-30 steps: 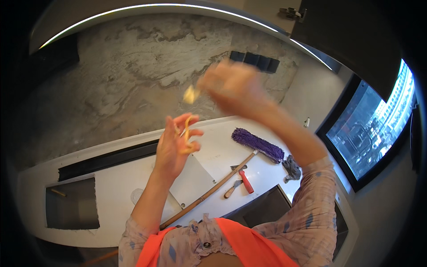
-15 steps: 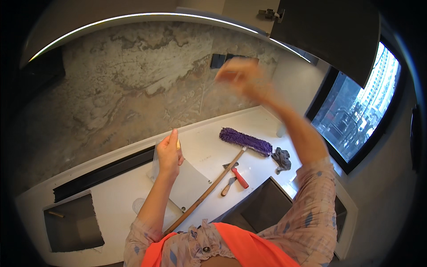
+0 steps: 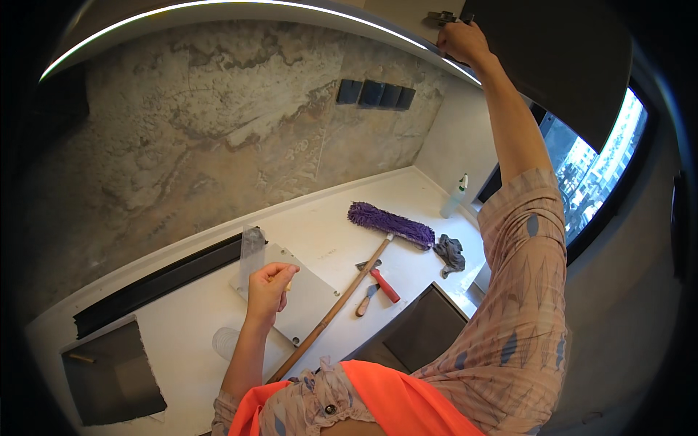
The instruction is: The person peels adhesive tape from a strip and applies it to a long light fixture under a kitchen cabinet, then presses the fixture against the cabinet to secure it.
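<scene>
My right hand (image 3: 465,43) is raised to the upper cabinet, its fingers curled beside the metal hinge (image 3: 439,18) of the dark cabinet door (image 3: 545,65). What lies inside those fingers is hidden. Lower down, my left hand (image 3: 267,291) is closed over the counter, thumb against the fingers. A thin, see-through flat piece (image 3: 252,248) rises from behind it, and a small yellowish bit (image 3: 289,286) shows at the palm; the kind of thing is unclear. Below this hand a pale square panel (image 3: 305,283) lies on the white counter (image 3: 305,238).
A purple fluffy duster head (image 3: 391,225) on a wooden pole (image 3: 331,317) crosses the counter. Nearby lie a red-handled tool (image 3: 385,286), a wooden-handled scraper (image 3: 366,301) and a grey rag (image 3: 450,255). A spray bottle (image 3: 455,196) stands in the corner. Cutouts (image 3: 115,374) open in the counter.
My right hand has swung up from in front of the wall to the cabinet hinge. My left hand has dropped slightly, with the see-through piece still at it. The spray bottle has come into view.
</scene>
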The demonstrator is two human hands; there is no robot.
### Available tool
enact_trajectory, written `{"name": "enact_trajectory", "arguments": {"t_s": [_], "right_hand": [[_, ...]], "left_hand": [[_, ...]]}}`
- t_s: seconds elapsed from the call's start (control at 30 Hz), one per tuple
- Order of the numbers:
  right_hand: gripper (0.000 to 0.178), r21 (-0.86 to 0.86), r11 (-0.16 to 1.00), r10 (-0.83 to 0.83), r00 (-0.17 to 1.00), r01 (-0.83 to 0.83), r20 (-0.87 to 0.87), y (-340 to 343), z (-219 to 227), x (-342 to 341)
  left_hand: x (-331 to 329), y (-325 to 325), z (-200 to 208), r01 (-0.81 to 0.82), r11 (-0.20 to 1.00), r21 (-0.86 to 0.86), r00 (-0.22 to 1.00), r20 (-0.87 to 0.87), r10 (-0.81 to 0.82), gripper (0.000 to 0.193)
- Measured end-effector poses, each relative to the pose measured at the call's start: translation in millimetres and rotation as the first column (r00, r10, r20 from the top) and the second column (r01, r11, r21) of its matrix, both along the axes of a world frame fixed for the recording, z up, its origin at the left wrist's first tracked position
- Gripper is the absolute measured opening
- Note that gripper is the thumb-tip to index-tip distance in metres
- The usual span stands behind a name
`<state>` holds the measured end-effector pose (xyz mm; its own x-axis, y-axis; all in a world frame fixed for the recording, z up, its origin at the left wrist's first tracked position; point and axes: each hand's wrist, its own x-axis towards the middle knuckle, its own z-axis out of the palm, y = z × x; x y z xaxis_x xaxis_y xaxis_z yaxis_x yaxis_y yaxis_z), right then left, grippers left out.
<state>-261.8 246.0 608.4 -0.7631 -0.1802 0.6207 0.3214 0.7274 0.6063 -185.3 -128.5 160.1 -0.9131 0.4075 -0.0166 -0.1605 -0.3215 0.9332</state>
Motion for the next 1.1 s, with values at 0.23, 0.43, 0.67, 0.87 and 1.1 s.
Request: {"name": "enact_trajectory", "arguments": {"t_s": [0.23, 0.43, 0.67, 0.87, 1.1], "right_hand": [[0.014, 0.02, 1.0, 0.003, 1.0, -0.003, -0.001, 5, -3, 1], [0.014, 0.103, 0.995, 0.017, 0.999, -0.012, -0.04, 6, -9, -1], [0.015, 0.153, 0.988, -0.001, 1.0, 0.004, -0.021, 9, -8, -10], [0.011, 0.081, 0.997, -0.021, 1.0, 0.021, 0.003, 10, 8, -2], [0.012, 0.127, 0.992, 0.019, 0.999, -0.024, 0.037, 9, 3, 2]], "left_hand": [[2, 6, -8, 0.047, 0.999, -0.019, 0.999, 0.011, -0.047, 0.017], [3, 7, -8, 0.045, 0.999, -0.015, 0.999, 0.028, -0.044, 0.016], [6, 9, -8, 0.034, 0.999, -0.022, 0.999, 0.028, -0.033, 0.017], [8, 3, -21, 0.014, 0.999, -0.033, 0.999, 0.051, -0.012, 0.017], [12, 8, -24, 0.05, 0.999, -0.01, 0.996, 0.078, -0.05, 0.016]]}}
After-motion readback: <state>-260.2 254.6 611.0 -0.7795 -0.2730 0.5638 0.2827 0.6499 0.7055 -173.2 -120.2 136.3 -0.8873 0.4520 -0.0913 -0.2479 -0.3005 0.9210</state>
